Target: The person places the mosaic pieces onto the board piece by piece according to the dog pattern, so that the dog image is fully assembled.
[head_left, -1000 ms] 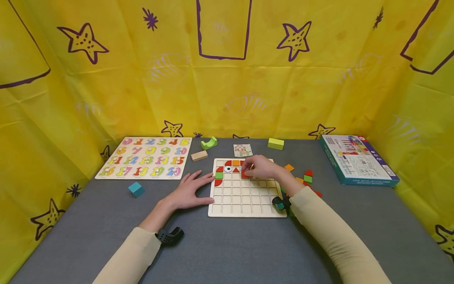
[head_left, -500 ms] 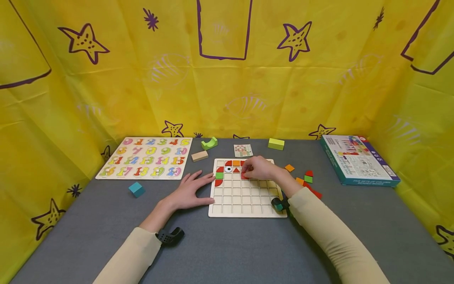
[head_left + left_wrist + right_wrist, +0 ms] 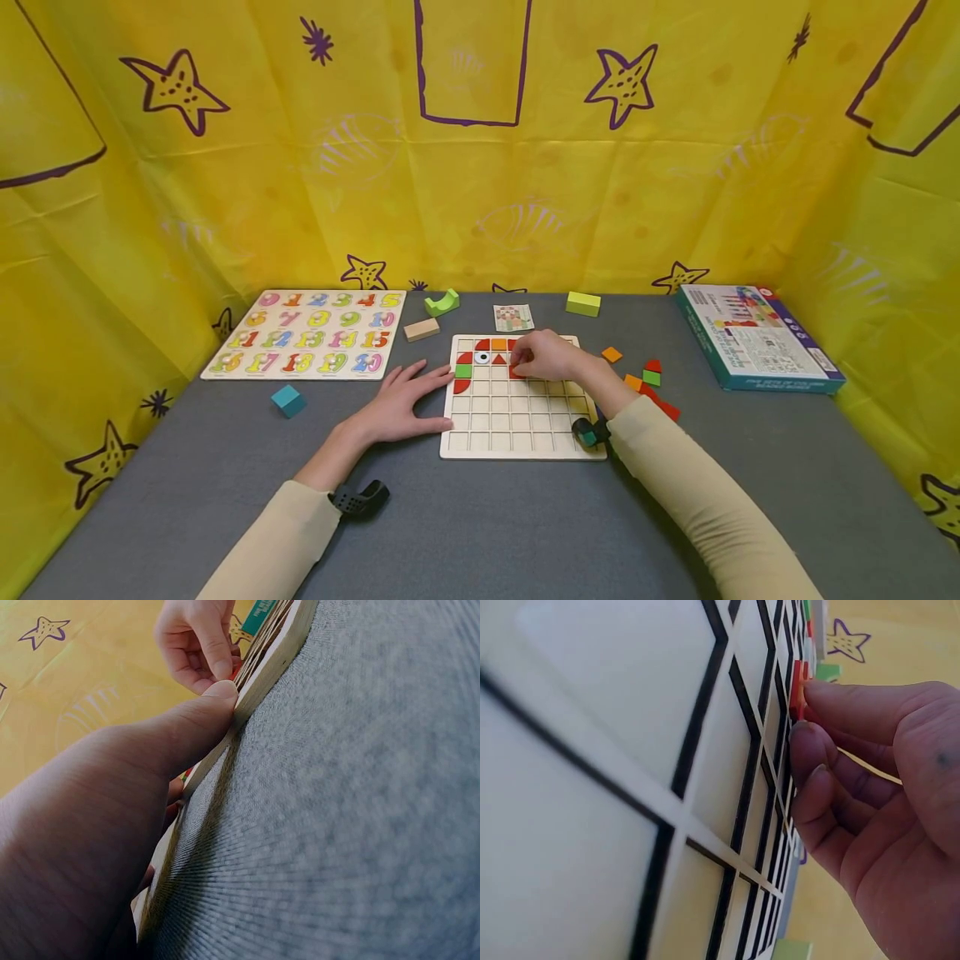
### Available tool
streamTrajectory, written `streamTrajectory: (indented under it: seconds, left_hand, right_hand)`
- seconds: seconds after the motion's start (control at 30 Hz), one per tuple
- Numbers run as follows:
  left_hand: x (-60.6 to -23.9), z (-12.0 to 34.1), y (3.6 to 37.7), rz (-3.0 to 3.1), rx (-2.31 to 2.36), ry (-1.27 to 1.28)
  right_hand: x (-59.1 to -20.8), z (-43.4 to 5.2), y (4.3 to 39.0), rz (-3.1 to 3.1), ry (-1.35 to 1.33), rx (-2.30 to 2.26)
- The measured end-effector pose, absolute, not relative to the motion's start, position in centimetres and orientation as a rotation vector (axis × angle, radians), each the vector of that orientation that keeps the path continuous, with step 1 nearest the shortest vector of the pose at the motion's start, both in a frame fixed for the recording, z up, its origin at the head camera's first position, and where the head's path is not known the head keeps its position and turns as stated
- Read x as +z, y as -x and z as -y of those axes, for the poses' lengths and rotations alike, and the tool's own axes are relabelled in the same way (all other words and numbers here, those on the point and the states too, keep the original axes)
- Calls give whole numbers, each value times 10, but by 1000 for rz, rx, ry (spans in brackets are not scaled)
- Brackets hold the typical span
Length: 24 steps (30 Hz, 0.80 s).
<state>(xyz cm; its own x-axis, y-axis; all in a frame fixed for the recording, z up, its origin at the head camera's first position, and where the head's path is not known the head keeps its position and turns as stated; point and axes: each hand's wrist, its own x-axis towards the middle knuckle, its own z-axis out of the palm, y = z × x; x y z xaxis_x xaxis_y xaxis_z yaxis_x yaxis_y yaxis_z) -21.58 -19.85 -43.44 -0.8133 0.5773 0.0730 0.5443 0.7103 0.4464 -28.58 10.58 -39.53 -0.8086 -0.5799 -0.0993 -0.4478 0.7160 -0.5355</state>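
Note:
In the head view a pale wooden grid board (image 3: 491,421) lies mid-table. My left hand (image 3: 397,406) rests spread at its left edge, thumb and fingertips on the rim. The left wrist view shows that thumb (image 3: 202,712) along the board's side. My right hand (image 3: 553,354) is over the upper part of the board and pinches a small red tile (image 3: 798,690) between thumb and fingers, down at the grid. Left of it sit a white eye tile (image 3: 482,357), a green square (image 3: 463,372), an orange square (image 3: 499,344) and several red pieces. The right hand hides part of the top rows.
Loose orange, green and red tiles (image 3: 652,378) lie right of the board, partly behind the right forearm. A picture card (image 3: 513,317) and wooden blocks (image 3: 583,304) stand behind. A number puzzle (image 3: 307,337) and blue cube (image 3: 288,400) are left, a game box (image 3: 761,337) right.
The right hand stays nearly in place over the red tile, which has settled slightly lower against the grid. The left hand has not moved.

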Motion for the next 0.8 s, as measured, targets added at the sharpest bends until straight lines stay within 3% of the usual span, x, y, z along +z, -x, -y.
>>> streamTrajectory:
  seconds: [0.37, 0.8]
  left_hand:
    - [-435, 199, 216, -2834, 707, -931]
    - [-435, 199, 216, -2837, 707, -919]
  right_hand:
    - [-391, -117, 282, -2635, 847, -861]
    - [-377, -166, 275, -2636, 766, -972]
